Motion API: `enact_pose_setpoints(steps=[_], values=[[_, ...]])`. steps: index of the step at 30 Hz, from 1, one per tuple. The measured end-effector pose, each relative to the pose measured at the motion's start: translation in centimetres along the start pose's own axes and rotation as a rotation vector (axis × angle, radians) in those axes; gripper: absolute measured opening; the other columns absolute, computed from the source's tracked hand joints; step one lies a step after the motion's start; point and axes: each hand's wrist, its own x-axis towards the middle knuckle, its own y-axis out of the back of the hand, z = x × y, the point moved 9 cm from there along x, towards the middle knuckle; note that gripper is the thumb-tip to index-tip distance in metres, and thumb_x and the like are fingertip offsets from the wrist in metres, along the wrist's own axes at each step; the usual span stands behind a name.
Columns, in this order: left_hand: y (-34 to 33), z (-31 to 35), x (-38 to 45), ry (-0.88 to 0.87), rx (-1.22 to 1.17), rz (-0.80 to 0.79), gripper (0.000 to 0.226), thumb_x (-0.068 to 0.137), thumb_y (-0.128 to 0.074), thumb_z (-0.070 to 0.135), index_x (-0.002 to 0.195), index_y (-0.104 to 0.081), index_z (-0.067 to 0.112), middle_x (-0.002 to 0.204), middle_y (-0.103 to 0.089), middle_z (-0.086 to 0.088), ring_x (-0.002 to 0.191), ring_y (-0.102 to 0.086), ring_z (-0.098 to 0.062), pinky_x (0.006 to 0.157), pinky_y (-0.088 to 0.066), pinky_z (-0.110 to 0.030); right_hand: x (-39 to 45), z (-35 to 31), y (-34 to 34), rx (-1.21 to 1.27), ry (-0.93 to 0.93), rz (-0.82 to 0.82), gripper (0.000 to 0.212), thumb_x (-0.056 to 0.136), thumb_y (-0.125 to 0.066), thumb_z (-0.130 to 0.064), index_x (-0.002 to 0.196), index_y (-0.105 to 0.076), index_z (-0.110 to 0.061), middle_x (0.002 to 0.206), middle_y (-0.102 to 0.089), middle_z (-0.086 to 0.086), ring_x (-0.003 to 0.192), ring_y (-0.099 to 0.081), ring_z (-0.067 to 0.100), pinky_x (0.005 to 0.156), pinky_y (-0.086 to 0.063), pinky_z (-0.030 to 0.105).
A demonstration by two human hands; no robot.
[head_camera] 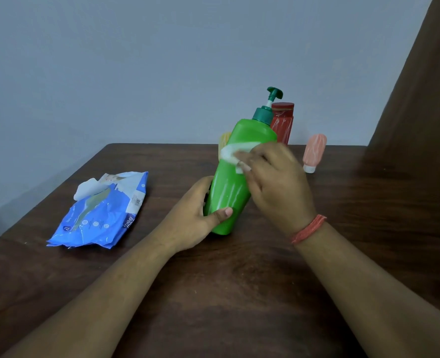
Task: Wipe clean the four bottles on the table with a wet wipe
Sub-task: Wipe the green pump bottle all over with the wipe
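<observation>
Mid-frame, the left hand (pixel 198 215) grips the smooth, stiff green bottle (pixel 235 177) low; right hand (pixel 273 177) fingers press the soft wipe (pixel 230 152) against it. Probably slippery once wet.

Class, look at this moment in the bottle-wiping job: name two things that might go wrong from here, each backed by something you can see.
1. The green pump bottle is tilted, gripped only near its base by the left hand. Pressure from the right hand rubbing the wet wipe could make it slip or tip.
2. The red bottle, the yellow bottle and the upside-down pink bottle stand close behind; a swing of the pump might knock one over.
</observation>
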Motion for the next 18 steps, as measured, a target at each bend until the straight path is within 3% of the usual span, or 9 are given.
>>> enact_pose_setpoints(steps=[2, 4, 6, 9, 13, 17, 18], values=[[0.0, 0.1, 0.0, -0.01, -0.002, 0.001, 0.053, 0.091, -0.073, 0.031, 0.137, -0.047, 0.03, 0.12, -0.063, 0.015, 0.105, -0.061, 0.005, 0.082, -0.047, -0.01, -0.2, -0.5, -0.1, -0.038, 0.064, -0.009, 0.015, 0.093, -0.064, -0.005, 0.104, -0.074, -0.005, 0.093, -0.065, 0.009, 0.084, -0.058, 0.029, 0.071, -0.049, 0.043], [-0.1, 0.4, 0.0, -0.021, 0.013, -0.005, 0.054, 0.091, -0.073, 0.035, 0.138, -0.046, 0.032, 0.12, -0.062, 0.017, 0.105, -0.06, 0.007, 0.08, -0.047, -0.008, 0.3, 1.0, 1.1, -0.061, -0.019, 0.082, 0.013, 0.093, -0.064, -0.006, 0.102, -0.074, -0.006, 0.093, -0.064, 0.009, 0.084, -0.056, 0.028, 0.072, -0.048, 0.042], [-0.1, 0.7, 0.0, -0.04, 0.049, -0.004, 0.056, 0.088, -0.07, 0.043, 0.137, -0.045, 0.034, 0.121, -0.06, 0.018, 0.107, -0.059, 0.005, 0.083, -0.049, -0.012, 0.5, 1.5, 1.7, -0.077, -0.071, 0.138, 0.018, 0.094, -0.063, -0.006, 0.108, -0.073, -0.007, 0.095, -0.063, 0.009, 0.085, -0.054, 0.027, 0.075, -0.046, 0.038], [-0.2, 0.8, -0.1, -0.049, 0.046, 0.002, 0.058, 0.085, -0.069, 0.047, 0.136, -0.046, 0.033, 0.12, -0.061, 0.016, 0.107, -0.061, -0.001, 0.087, -0.051, -0.024, 0.3, 0.1, 0.9, -0.164, 0.016, 0.094, 0.028, 0.094, -0.062, -0.004, 0.12, -0.069, -0.008, 0.098, -0.062, 0.009, 0.086, -0.052, 0.026, 0.077, -0.045, 0.037], [-0.3, 0.8, -0.1, -0.063, 0.067, 0.003, 0.054, 0.085, -0.069, 0.048, 0.134, -0.046, 0.037, 0.119, -0.061, 0.017, 0.105, -0.061, -0.002, 0.086, -0.052, -0.025, 1.1, 2.1, 1.9, -0.173, -0.107, 0.148, 0.029, 0.092, -0.064, -0.005, 0.121, -0.068, -0.011, 0.096, -0.06, 0.009, 0.086, -0.05, 0.025, 0.073, -0.041, 0.035], [0.0, 0.7, -0.1, -0.042, -0.001, 0.025, 0.049, 0.089, -0.075, 0.035, 0.129, -0.047, 0.038, 0.114, -0.064, 0.016, 0.1, -0.062, 0.006, 0.077, -0.045, -0.008, -0.4, -1.5, -1.0, -0.136, 0.178, -0.085, 0.034, 0.084, -0.069, -0.001, 0.117, -0.069, -0.01, 0.098, -0.062, 0.009, 0.087, -0.051, 0.026, 0.07, -0.047, 0.038], [0.1, 0.5, 0.0, -0.035, -0.018, 0.027, 0.049, 0.09, -0.075, 0.031, 0.129, -0.047, 0.038, 0.113, -0.064, 0.015, 0.097, -0.062, 0.008, 0.076, -0.045, -0.006, -0.4, -1.3, -1.0, -0.123, 0.171, -0.098, 0.032, 0.085, -0.068, -0.002, 0.116, -0.071, -0.01, 0.097, -0.062, 0.009, 0.086, -0.052, 0.026, 0.071, -0.047, 0.039]])
